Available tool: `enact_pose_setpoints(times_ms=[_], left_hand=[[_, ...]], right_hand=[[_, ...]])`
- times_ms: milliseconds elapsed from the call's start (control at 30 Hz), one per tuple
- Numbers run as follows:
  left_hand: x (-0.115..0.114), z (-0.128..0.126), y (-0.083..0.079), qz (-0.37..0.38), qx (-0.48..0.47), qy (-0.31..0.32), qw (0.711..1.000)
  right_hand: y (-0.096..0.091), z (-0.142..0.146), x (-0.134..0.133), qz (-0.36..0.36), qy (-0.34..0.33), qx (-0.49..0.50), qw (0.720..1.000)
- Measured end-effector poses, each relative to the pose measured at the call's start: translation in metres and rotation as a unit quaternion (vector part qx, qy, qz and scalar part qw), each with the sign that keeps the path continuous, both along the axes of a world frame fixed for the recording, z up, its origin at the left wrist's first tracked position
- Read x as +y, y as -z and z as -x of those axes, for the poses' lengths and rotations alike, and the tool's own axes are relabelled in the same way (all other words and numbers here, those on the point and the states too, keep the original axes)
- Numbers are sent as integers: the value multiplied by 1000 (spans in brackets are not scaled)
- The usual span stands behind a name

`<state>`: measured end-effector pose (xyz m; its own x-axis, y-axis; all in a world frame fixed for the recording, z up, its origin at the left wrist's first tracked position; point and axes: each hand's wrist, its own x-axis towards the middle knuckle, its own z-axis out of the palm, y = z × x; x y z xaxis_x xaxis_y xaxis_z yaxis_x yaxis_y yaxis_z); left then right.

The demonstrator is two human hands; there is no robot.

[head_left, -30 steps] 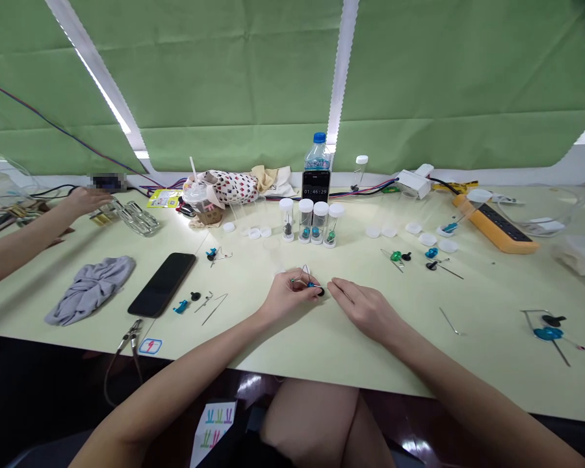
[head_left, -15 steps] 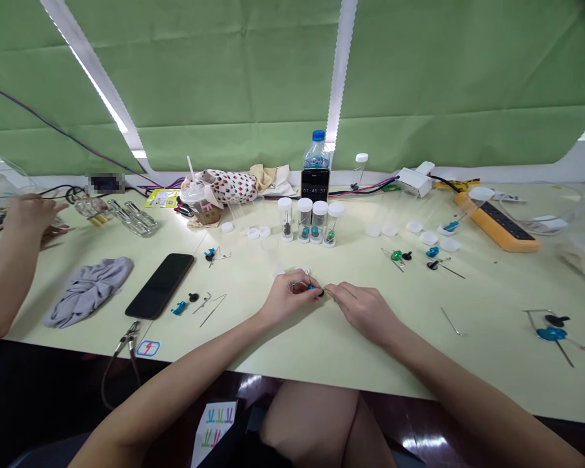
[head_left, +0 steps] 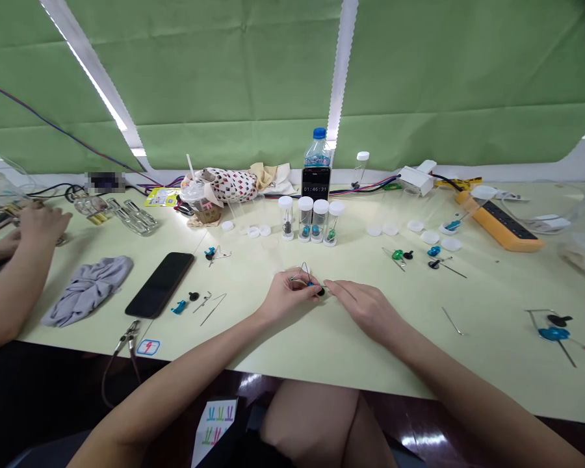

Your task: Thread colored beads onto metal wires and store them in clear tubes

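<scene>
Near the middle of the desk, my left hand (head_left: 283, 296) pinches a small blue-and-black part with a bent wire (head_left: 320, 292). The wire's loop stands up above the fingers, and much of the part is hidden by them. My right hand (head_left: 368, 309) is closed around a thin metal rod (head_left: 345, 290), its tip pointing at the black piece. Whether the tip touches the piece is too small to tell. Loose blue part (head_left: 179, 307), black knob (head_left: 194, 296) and bent wires (head_left: 213, 310) lie left of my hands. A bent metal wire (head_left: 452, 321) lies to the right.
Capped clear tubes (head_left: 305, 220) stand behind my hands, before a phone timer (head_left: 316, 183) and a water bottle (head_left: 318, 155). A dark phone (head_left: 160, 285), grey cloth (head_left: 88, 290) and pliers (head_left: 129, 335) lie left. An orange power strip (head_left: 500, 224) is back right. A co-worker's hand (head_left: 41, 224) works far left.
My hands stay together in nearly the same place, with the wire loop and rod turned slightly. The co-worker's arm at the left has shifted right and down a little.
</scene>
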<state>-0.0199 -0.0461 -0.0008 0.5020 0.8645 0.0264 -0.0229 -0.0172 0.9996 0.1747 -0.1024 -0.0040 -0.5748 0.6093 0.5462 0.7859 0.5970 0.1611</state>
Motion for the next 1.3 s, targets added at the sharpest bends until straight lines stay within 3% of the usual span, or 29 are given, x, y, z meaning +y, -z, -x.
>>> enact_pose_setpoints(times_ms=[200, 433, 533, 600, 733, 867, 1000, 1300], left_hand=[[1, -1, 3, -37, 8, 10, 999], [-1, 0, 4, -107, 57, 12, 993], [-1, 0, 5, -104, 55, 10, 993], [0, 0, 4, -77, 33, 10, 996], [0, -1, 0, -13, 0, 0, 1000], [0, -1, -2, -1, 2, 7, 1000], [0, -1, 1, 6, 0, 12, 1000], [-1, -1, 3, -10, 7, 7, 1000]], right_hand=[[1, 1, -1, 32, 27, -8, 999], [9, 0, 3, 145, 51, 102, 983], [10, 0, 4, 177, 54, 126, 975], [8, 1, 5, 151, 53, 126, 979], [1, 1, 3, 31, 44, 78, 996], [-1, 1, 0, -33, 9, 33, 999], [-2, 2, -2, -37, 4, 19, 999], [6, 2, -2, 26, 29, 12, 999]])
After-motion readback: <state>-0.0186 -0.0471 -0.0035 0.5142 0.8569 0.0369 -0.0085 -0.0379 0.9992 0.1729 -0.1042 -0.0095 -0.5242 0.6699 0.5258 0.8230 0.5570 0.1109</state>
